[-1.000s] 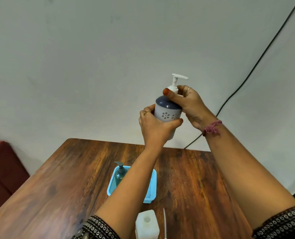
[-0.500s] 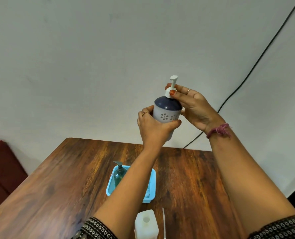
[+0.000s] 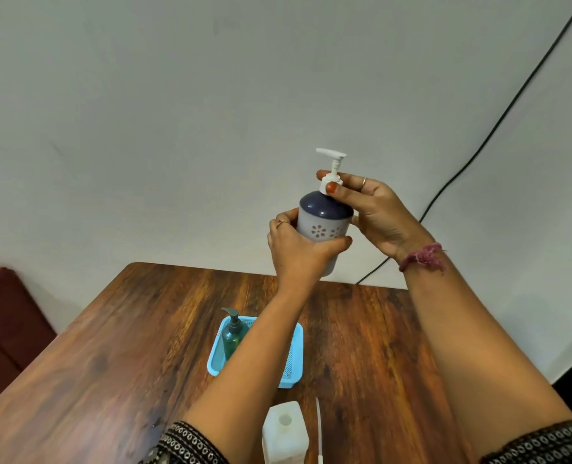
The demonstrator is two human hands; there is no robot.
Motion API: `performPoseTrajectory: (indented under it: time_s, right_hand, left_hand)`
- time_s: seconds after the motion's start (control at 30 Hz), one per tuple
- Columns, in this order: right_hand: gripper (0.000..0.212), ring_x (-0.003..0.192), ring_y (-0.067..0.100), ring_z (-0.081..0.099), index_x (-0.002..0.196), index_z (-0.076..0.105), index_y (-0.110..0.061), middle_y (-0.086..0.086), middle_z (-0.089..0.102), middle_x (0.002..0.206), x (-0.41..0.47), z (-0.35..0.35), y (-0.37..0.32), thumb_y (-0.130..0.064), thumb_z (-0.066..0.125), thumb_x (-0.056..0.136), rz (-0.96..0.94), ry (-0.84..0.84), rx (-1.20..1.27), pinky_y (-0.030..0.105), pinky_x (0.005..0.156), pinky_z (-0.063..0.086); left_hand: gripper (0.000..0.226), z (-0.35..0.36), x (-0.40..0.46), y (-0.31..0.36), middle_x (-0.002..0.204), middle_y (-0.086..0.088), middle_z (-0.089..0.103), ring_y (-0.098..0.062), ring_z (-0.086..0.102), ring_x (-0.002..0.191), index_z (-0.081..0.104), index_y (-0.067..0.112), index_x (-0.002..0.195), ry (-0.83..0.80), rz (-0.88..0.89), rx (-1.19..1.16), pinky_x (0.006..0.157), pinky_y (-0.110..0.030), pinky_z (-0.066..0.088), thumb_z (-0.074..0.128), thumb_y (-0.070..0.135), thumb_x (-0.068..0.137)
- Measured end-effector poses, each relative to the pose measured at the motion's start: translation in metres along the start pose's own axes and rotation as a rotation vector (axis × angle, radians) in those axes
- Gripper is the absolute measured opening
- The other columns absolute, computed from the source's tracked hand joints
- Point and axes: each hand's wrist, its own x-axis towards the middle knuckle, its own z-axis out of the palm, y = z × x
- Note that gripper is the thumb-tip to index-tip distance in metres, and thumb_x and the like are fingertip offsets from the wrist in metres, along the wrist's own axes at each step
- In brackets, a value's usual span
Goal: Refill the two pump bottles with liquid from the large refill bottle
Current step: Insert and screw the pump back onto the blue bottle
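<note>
Above wooden table (image 3: 110, 346), left hand (image 3: 298, 252) grips pump bottle (image 3: 323, 226); right hand (image 3: 375, 212) pinches its collar.

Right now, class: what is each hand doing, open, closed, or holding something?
Left hand: closed around the body of the white pump bottle, held up above the table.
Right hand: fingers pinching the pump collar on that bottle.

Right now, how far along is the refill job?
Early or late, I cannot tell. In hand: the left hand grips the white pump bottle while the right hand pinches its pump collar. The green pump bottle stands capped in the blue basket. The refill bottle sits open.
</note>
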Motion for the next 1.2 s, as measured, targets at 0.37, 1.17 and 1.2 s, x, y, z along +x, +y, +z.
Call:
performPoseTrajectory:
  time_s: [0.37,1.17,1.2]
  right_hand:
    - [0.034,0.093,0.007,0.066,0.118,0.061,-0.011,-0.003,0.069,0.103,-0.002,0.015,0.007,-0.02,0.067,0.085,-0.002,0.072,0.026,0.019,0.077,0.052]
    - [0.023,0.088,0.01,0.069,0.1,0.074,-0.013,0.0,0.074,0.094,-0.008,0.036,0.027,-0.023,0.075,0.079,-0.085,0.337,-0.03,0.021,0.073,0.054]
    - [0.023,0.09,0.012,0.069,0.099,0.074,-0.015,-0.001,0.074,0.094,-0.009,0.038,0.028,-0.025,0.076,0.079,-0.09,0.354,-0.047,0.025,0.077,0.055]
  left_hand:
    - [0.087,-0.003,-0.002,-0.005,0.112,0.003,0.053,-0.019,0.056,0.107,0.041,0.032,0.109,-0.038,-0.051,-0.02,0.087,-0.041,0.055,0.078,0.058,0.034]
    - [0.083,-0.013,-0.006,-0.012,0.114,-0.001,0.057,-0.011,0.06,0.097,0.049,0.016,0.119,-0.086,-0.048,-0.031,0.07,-0.014,0.048,0.093,0.033,0.05]
    - [0.083,-0.014,-0.007,-0.012,0.114,-0.001,0.057,-0.011,0.06,0.097,0.049,0.016,0.119,-0.088,-0.048,-0.037,0.069,-0.012,0.047,0.093,0.033,0.051]
